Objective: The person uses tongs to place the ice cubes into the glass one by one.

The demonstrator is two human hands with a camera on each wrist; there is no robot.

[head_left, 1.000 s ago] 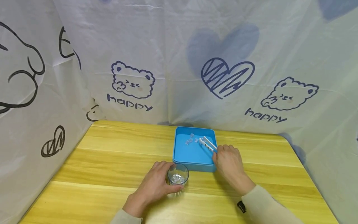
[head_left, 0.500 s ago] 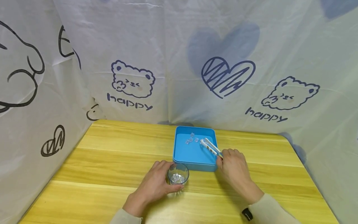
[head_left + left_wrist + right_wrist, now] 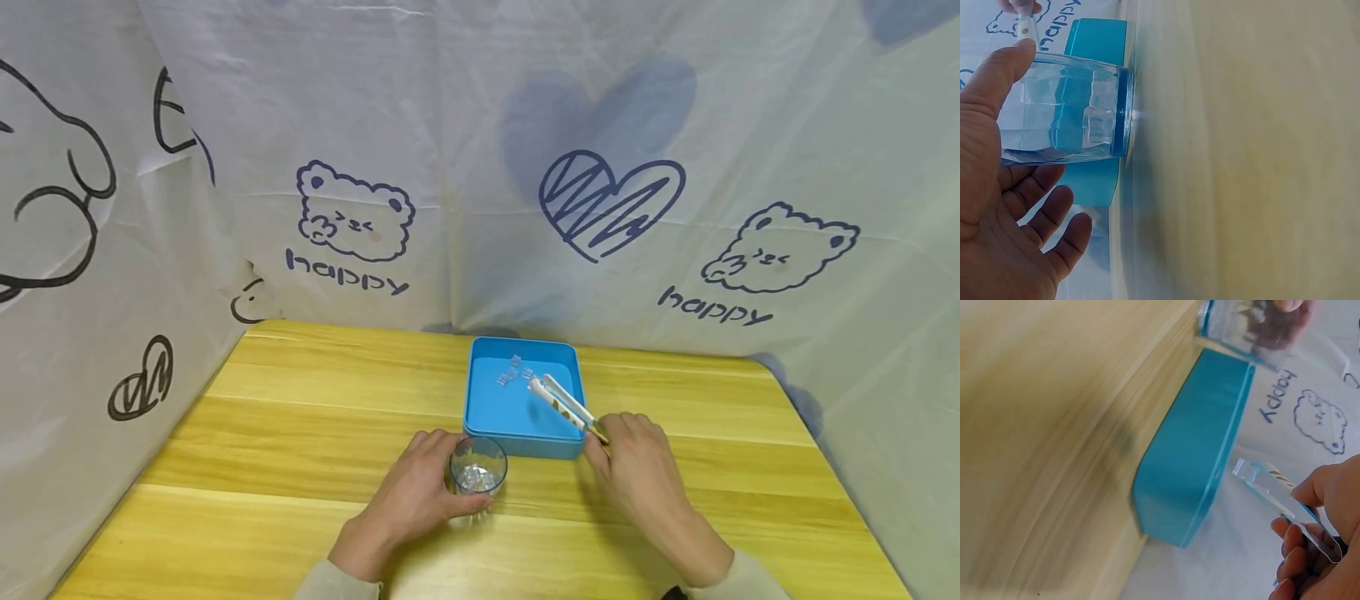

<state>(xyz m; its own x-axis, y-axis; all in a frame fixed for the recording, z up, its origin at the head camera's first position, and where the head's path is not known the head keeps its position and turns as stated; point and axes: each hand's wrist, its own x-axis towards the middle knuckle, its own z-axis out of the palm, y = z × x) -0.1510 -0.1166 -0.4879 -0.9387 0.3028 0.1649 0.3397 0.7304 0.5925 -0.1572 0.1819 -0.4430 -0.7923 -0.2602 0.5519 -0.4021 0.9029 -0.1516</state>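
My left hand [image 3: 420, 492] holds a clear drinking glass [image 3: 478, 467] upright on the table, thumb on one side and fingers on the other. Several clear cubes lie at the bottom of the glass, one cube [image 3: 1099, 126] showing through its wall in the left wrist view. My right hand [image 3: 637, 467] grips white tongs [image 3: 562, 404] with gold marks, pinching their two arms. A clear cube [image 3: 1242, 467] sits between the tong tips in the right wrist view. The tips are raised over the shallow blue box [image 3: 517, 421], where more clear cubes [image 3: 511, 375] lie towards the back.
The wood-grain table [image 3: 315, 400] runs back to a white printed cloth [image 3: 480, 250] hanging behind it. The blue box stands near the cloth, just beyond the glass. A dark wristband [image 3: 675, 593] shows at my right sleeve.
My right hand has drawn back towards me and slightly right with the tongs, their tips rising with a cube. My left hand and the glass have stayed put.
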